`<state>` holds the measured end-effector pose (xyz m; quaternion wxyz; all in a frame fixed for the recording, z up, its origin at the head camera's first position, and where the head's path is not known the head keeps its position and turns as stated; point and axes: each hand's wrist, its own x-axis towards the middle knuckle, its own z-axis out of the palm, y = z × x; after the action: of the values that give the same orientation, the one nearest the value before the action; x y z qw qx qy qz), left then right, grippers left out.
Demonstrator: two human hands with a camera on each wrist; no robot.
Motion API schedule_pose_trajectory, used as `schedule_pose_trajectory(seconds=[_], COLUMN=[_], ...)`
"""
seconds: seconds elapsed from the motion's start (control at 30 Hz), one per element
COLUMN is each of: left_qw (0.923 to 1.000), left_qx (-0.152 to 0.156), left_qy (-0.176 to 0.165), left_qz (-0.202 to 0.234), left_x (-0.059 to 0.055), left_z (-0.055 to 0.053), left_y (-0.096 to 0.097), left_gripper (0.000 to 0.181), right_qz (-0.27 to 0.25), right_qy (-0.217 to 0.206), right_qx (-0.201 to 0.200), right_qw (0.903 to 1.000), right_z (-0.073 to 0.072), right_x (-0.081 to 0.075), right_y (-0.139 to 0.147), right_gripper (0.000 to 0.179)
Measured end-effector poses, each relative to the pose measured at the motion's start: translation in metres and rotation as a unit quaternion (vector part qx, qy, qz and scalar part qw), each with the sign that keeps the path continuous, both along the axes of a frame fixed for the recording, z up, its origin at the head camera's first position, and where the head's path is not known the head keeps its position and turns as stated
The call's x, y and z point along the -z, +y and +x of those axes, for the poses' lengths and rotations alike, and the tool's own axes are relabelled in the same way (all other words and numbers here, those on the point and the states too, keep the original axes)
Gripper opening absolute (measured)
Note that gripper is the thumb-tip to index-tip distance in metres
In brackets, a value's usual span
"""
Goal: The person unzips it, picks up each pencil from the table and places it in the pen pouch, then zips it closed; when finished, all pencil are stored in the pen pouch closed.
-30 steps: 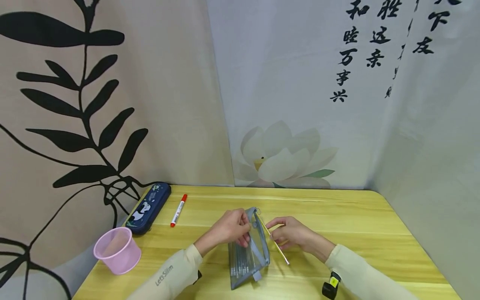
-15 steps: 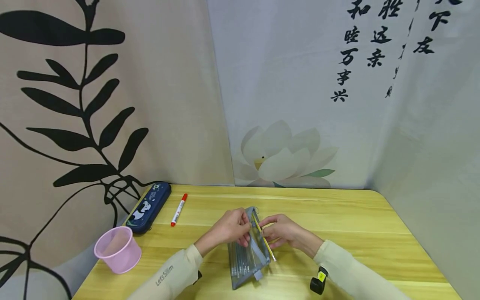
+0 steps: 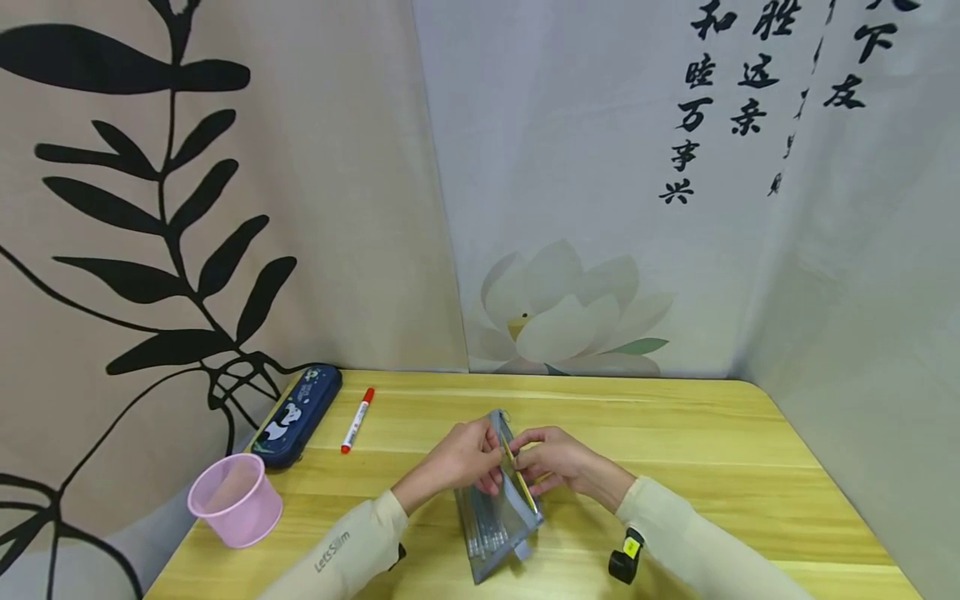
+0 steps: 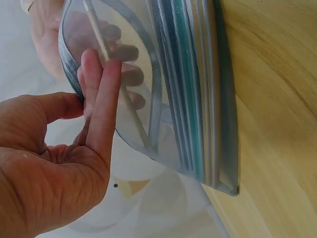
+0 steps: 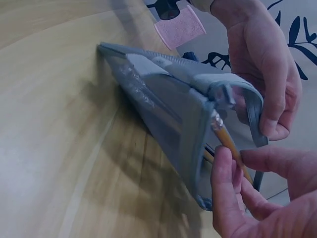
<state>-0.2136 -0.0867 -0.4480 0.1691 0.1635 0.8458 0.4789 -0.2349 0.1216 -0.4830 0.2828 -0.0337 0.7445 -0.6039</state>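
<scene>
A grey mesh zip pouch (image 3: 491,525) stands tilted over the table, its zipped mouth open toward the right. My left hand (image 3: 471,458) pinches one edge of that mouth between thumb and fingers. Several long slim items, one of them teal (image 4: 184,89), show through the mesh low in the pouch. My right hand (image 3: 558,462) pinches a yellow pencil (image 5: 227,139) at the mouth. Through the mesh in the left wrist view, the pencil (image 4: 130,104) slants inside the pouch, with right-hand fingers behind it. A metal band shows near the pencil's end in the right wrist view.
At the left of the wooden table (image 3: 675,433) stand a pink cup (image 3: 238,504) and a dark blue pencil case (image 3: 297,417) with a cartoon print. A red-capped white marker (image 3: 357,421) lies beside the case. Printed curtains (image 3: 585,167) hang behind the table.
My right hand has moved left with the pencil, from beside the pouch into its mouth. The left hand keeps its grip on the edge, and the pouch has tilted slightly.
</scene>
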Motion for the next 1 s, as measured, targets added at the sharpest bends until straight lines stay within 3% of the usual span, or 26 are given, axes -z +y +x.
schedule_pose_trajectory(seconds=[0.2,0.43,0.67,1.0], left_qw=[1.0,1.0,0.9999,0.9998], left_qx=[0.004,-0.001,-0.007,-0.004], left_qy=[0.006,-0.004,-0.001,0.004], left_qz=[-0.001,0.009,0.014,0.017], left_x=[0.0,0.0,0.0,-0.002], left_z=[0.0,0.0,0.001,0.003], left_y=[0.0,0.001,0.0,-0.001], left_gripper=[0.005,0.007,0.006,0.007], right_qz=[-0.002,0.007,0.022,0.062], right_qy=[-0.001,0.026,0.043,0.152], right_qx=[-0.003,-0.017,0.006,0.057], right_qw=[1.0,0.9995,0.9988,0.9848], right_z=[-0.002,0.001,-0.001,-0.015], right_x=[0.002,0.008,0.006,0.013], right_y=[-0.002,-0.006,0.0,0.008], right_gripper=[0.034,0.036,0.025,0.022])
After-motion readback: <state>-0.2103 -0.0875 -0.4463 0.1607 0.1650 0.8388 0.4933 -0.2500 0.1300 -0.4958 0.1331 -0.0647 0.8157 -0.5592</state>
